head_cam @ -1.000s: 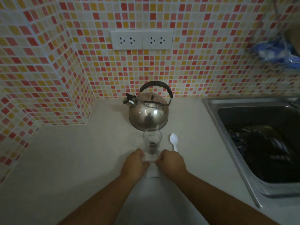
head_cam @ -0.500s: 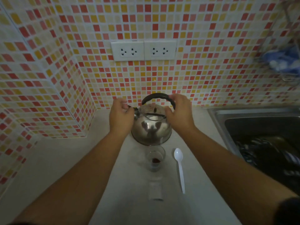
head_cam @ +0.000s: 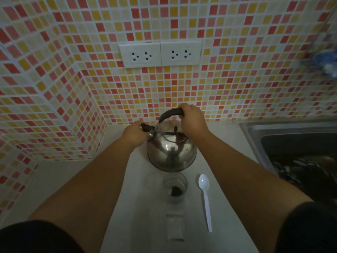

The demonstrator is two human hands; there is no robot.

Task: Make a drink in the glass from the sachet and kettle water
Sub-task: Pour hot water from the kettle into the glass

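Observation:
A steel kettle (head_cam: pixel 171 154) stands on the pale counter against the tiled wall. My right hand (head_cam: pixel 192 120) is closed round its black handle. My left hand (head_cam: pixel 135 133) pinches the black cap on the spout at the kettle's left. Just in front of the kettle stands a clear glass (head_cam: pixel 175 187) with a small heap of brown powder at its bottom. The torn sachet (head_cam: pixel 175 227) lies flat on the counter nearer to me. A white plastic spoon (head_cam: pixel 205 198) lies to the right of the glass.
A steel sink (head_cam: pixel 255 128) with dark contents fills the right side. Two white double sockets (head_cam: pixel 160 54) sit on the mosaic wall above the kettle. The tiled side wall closes in on the left. Something blue hangs at the upper right (head_cam: pixel 326 64).
Both hands left the sachet in front of the glass and reached forward to the kettle. The right hand now grips the handle and the left holds the spout cap.

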